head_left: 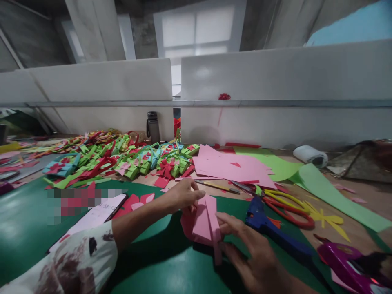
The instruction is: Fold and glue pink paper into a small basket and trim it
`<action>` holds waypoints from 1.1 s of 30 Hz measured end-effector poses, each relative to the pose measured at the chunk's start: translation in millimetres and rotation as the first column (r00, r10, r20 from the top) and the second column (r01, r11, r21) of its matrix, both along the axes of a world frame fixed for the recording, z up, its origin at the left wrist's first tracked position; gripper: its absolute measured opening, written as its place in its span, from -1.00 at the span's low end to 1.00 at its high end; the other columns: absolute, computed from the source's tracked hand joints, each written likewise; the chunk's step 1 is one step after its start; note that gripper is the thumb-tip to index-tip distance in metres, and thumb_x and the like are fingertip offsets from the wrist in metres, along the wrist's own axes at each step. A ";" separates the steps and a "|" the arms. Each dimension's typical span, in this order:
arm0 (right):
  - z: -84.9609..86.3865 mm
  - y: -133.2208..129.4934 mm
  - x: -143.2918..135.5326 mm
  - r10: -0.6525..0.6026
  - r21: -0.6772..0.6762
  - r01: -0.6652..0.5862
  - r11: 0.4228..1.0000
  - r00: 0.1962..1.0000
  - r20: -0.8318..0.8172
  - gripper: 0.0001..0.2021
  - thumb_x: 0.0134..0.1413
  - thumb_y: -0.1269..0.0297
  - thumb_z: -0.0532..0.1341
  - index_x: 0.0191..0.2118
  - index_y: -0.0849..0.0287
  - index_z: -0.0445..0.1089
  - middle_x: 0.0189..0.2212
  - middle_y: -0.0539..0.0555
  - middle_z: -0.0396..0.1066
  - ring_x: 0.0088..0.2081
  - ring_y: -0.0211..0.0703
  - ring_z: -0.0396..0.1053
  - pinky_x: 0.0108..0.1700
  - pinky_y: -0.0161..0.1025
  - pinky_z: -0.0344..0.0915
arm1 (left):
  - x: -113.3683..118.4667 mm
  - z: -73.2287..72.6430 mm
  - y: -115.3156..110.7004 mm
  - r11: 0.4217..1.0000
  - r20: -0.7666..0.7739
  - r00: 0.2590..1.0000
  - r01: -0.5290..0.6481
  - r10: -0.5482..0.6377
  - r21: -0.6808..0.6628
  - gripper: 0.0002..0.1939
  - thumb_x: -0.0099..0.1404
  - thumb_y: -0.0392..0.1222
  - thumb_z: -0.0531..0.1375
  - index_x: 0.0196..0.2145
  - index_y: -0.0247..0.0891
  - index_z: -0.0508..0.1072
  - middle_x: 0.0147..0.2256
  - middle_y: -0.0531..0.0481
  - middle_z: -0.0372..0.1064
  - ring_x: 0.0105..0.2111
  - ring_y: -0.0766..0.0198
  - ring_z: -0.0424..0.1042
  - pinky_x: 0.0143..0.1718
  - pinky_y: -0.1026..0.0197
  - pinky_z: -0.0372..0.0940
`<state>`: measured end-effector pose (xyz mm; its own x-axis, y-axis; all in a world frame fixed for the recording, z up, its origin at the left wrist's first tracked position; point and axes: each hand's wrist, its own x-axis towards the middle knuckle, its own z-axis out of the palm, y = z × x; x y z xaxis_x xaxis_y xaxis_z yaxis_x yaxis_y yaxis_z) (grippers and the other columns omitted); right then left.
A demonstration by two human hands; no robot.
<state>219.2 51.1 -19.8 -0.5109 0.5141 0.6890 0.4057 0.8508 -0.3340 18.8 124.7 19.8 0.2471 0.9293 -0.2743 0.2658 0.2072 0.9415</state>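
A folded piece of pink paper [203, 224] is held between my two hands above the green mat [159, 249]. My left hand [185, 196] pinches its upper left edge, with thumb and forefinger close together. On the other side, my right hand [249, 249] grips a narrow pink strip along the right edge of the piece, fingers on its side. The strip's lower end hangs below the folded part. Right of my right hand lies a blue glue gun [281, 237]. A phone [92, 220] rests left of my left forearm.
Small green, red and blue paper baskets [147, 159] are heaped at the back left, near a dark bottle [153, 127]. Pink sheets [229, 165], a pencil [219, 186], red-handled scissors [288, 210] and a purple tool [346, 261] lie right of centre.
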 end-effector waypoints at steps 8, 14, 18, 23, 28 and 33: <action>-3.0 -3.6 1.0 -0.077 -0.181 0.075 0.981 0.997 -0.007 -0.46 0.04 0.51 0.14 0.13 -0.03 0.08 -0.28 -0.02 0.47 -0.27 -0.22 0.47 -0.16 -0.36 0.38 | 13.4 -18.7 -0.9 0.989 0.166 0.976 -0.128 0.138 -0.073 -0.69 -0.09 -0.37 0.27 -0.37 -0.27 0.26 -0.70 0.11 0.33 -0.74 0.39 0.25 -0.73 0.42 0.02; 6.4 -1.8 1.9 -0.068 -0.061 0.069 0.996 0.998 0.013 -0.52 0.06 0.50 0.12 0.10 0.02 0.12 -0.33 -0.03 0.44 -0.33 -0.27 0.45 -0.22 -0.40 0.37 | 21.8 -7.4 -10.8 0.987 0.390 0.908 -0.162 0.153 -0.009 -0.70 -0.17 -0.31 0.33 -0.42 -0.31 0.34 -0.60 0.10 0.35 -0.66 0.39 0.32 -0.65 0.36 0.18; 16.5 3.6 6.2 -0.142 0.003 0.142 0.990 0.990 0.003 -0.59 0.13 0.37 0.13 0.10 0.04 0.13 -0.33 0.01 0.46 -0.34 -0.23 0.46 -0.27 -0.35 0.39 | 26.6 5.1 -21.8 0.984 0.498 0.856 -0.176 0.140 0.025 -0.69 -0.15 -0.21 0.34 -0.42 -0.32 0.37 -0.52 0.01 0.39 -0.59 0.30 0.39 -0.55 0.23 0.33; 30.9 9.5 8.0 -0.278 -0.264 0.265 0.927 0.960 -0.015 -0.79 0.13 0.29 0.12 -0.09 0.09 0.25 -0.39 0.01 0.50 -0.35 -0.15 0.49 -0.33 -0.28 0.38 | 34.0 12.1 -35.7 0.995 0.620 0.784 -0.082 0.034 0.048 -0.67 -0.09 -0.22 0.33 -0.32 -0.36 0.44 -0.40 -0.12 0.46 -0.48 0.21 0.47 -0.42 0.16 0.39; 47.0 9.6 4.2 -0.269 -0.477 0.266 0.837 0.961 0.065 -0.84 0.15 0.18 0.07 -0.23 0.10 0.30 -0.55 -0.04 0.45 -0.52 -0.18 0.40 -0.40 -0.27 0.29 | 36.1 13.4 -43.4 0.995 0.677 0.735 -0.087 0.034 0.044 -0.66 -0.04 -0.30 0.30 -0.23 -0.34 0.43 -0.31 -0.14 0.47 -0.44 0.23 0.47 -0.40 0.18 0.39; 51.8 6.5 2.0 -0.249 -0.587 0.262 0.766 0.963 0.105 -0.78 0.17 0.11 0.03 -0.36 0.10 0.30 -0.63 -0.05 0.37 -0.56 -0.19 0.33 -0.48 -0.28 0.18 | 35.3 8.2 -41.8 0.999 0.699 0.714 -0.051 0.043 -0.009 -0.68 0.02 -0.13 0.32 -0.30 -0.38 0.41 -0.39 -0.16 0.44 -0.47 0.18 0.46 -0.47 0.16 0.37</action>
<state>221.2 57.6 32.0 -0.3119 0.9293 0.1979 0.5914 0.3529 -0.7251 54.1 82.8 28.0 0.3206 0.9467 -0.0321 -0.4786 0.1912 0.8570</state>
